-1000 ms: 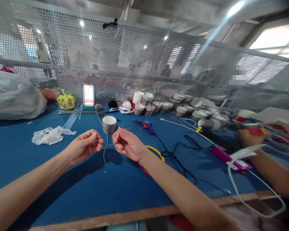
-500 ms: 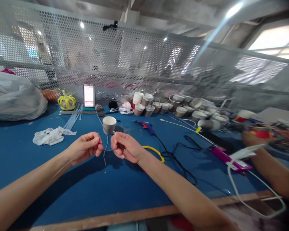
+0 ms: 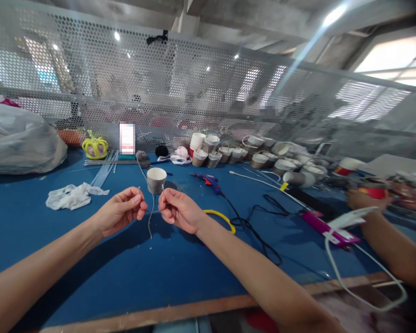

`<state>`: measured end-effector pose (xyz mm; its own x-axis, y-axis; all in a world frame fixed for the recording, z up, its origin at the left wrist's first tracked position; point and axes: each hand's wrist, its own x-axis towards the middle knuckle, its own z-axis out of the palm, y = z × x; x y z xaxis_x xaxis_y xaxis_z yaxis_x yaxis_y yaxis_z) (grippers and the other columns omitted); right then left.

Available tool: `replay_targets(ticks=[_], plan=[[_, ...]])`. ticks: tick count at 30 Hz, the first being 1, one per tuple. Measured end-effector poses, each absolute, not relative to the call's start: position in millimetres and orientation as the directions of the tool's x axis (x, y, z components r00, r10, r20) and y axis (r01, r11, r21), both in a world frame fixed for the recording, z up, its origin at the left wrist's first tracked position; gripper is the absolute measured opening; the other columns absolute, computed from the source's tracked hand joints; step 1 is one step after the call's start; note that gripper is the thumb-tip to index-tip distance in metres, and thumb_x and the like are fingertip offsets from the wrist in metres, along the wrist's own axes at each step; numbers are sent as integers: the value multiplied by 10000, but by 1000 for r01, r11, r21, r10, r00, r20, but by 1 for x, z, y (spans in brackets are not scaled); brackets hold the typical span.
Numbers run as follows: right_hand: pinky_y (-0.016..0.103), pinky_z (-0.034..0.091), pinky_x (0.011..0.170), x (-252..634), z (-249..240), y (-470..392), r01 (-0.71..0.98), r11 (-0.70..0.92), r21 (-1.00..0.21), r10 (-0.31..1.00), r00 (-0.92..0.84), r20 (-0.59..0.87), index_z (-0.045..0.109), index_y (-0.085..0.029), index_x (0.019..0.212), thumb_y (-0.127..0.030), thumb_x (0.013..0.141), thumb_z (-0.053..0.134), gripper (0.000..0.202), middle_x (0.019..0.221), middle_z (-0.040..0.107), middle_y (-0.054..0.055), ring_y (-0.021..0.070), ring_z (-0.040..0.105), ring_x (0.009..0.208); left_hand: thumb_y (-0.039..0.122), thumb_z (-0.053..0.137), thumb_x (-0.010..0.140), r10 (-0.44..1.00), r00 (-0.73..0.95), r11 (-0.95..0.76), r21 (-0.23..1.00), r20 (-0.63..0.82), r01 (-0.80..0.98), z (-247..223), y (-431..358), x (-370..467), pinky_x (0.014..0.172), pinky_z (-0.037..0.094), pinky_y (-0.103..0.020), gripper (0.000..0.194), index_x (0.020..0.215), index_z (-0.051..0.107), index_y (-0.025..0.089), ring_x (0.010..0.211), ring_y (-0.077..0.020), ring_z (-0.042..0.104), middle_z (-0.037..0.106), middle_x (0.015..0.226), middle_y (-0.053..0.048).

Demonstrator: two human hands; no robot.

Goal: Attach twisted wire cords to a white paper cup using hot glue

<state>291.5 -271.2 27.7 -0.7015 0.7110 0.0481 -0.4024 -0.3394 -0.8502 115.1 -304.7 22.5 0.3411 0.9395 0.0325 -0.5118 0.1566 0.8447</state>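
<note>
A small grey cup (image 3: 156,181) with a pale inside stands upright on the blue table, just beyond my hands. My left hand (image 3: 126,206) is closed in a pinch, a tiny tip poking up above thumb and forefinger. Facing it, my right hand (image 3: 179,208) pinches a similar small tip. A thin grey cord (image 3: 154,212) spans the gap between the two hands; most of it is hidden by my fingers. Another grey strand (image 3: 150,226) hangs or lies between them, and a grey yarn ball (image 3: 143,159) sits farther back.
Right of the cup lie a blue glue gun (image 3: 208,181) and a yellow ring (image 3: 225,217). White lace (image 3: 69,196) is at left. Several small buckets (image 3: 213,159) line the perforated screen. At far right, another person's hand (image 3: 364,199) is beside a purple power strip (image 3: 329,230).
Both hands stay pinched and have risen very slightly. The cord between them sits a little higher. The whole view has shifted slightly.
</note>
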Motion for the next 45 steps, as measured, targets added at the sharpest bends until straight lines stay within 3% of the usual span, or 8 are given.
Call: replay_targets(ticks=[13,22,31,45], plan=[[144,348,330,291,24,-273,-338,-358,-870,689,-724,-2,505,-133,682,-310,727,610,210,550,555,-36,45,479,383,211,653,684,902,431,218,879,-16,-424,25,-306,112,434,415,-158,121,700,573,122,434,-72,530,602,543,-7],[138,353,357,292,25,-268,-386,-319,-866,754,-657,15,489,-143,681,-300,734,602,201,563,557,-41,32,468,404,222,654,682,937,350,188,855,-8,-484,22,-302,112,499,460,-178,129,695,578,118,513,-84,568,627,685,-31],[135,435,456,292,26,-268,-406,-328,-853,733,-679,41,525,-135,760,-235,714,629,152,701,593,-5,34,527,522,168,658,674,964,262,101,841,50,-531,23,-302,112,511,454,-163,97,708,572,141,536,-78,546,586,609,0],[133,411,402,290,29,-273,-403,-294,-866,738,-672,62,514,-137,705,-258,694,646,179,616,576,-33,30,511,455,149,648,683,968,248,115,806,40,-581,23,-303,115,524,465,-153,89,683,561,133,534,-67,541,583,599,1]])
